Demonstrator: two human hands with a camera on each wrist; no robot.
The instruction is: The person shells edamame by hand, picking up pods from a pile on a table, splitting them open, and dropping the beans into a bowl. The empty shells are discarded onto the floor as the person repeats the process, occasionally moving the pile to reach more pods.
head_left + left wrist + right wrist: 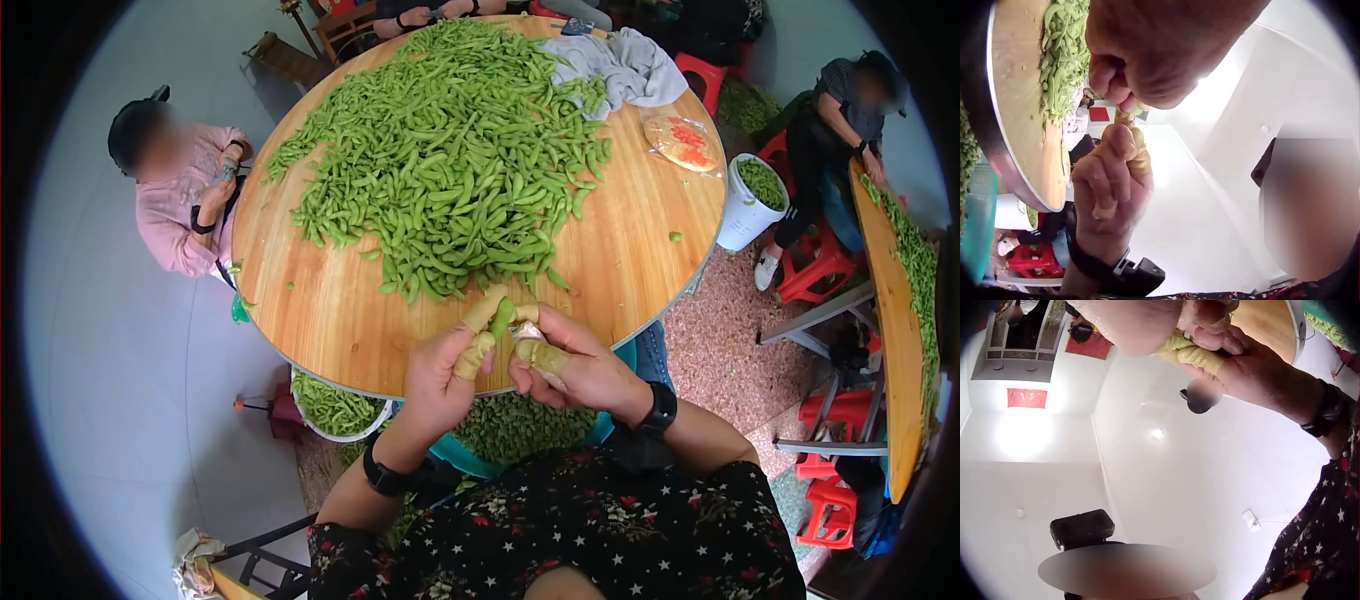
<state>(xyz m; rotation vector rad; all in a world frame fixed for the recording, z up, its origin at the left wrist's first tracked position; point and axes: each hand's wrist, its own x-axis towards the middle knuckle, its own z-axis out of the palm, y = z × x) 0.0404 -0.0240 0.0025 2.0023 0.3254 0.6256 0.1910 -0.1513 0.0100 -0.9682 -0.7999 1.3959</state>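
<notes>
A green soybean pod (502, 317) is between my hands at the near edge of the round wooden table (640, 250). My left hand (445, 372) pinches it between thumb and forefinger, both wrapped in yellowish tape. From the other side, my right hand (575, 368) curls in, its taped fingertips right at the pod. In the left wrist view the right hand (1110, 181) meets the left hand (1147, 56) at the tips. Fingers mostly hide the pod in the right wrist view. Beyond them spreads a big heap of soybean pods (470, 190).
Below the table edge, a teal basin (602, 430) contains green beans (525, 425). White buckets of pods stand left (345, 437) and right (745, 228). A grey cloth (635, 70) and a bagged round item (682, 140) lie at the back right. Other people sit around.
</notes>
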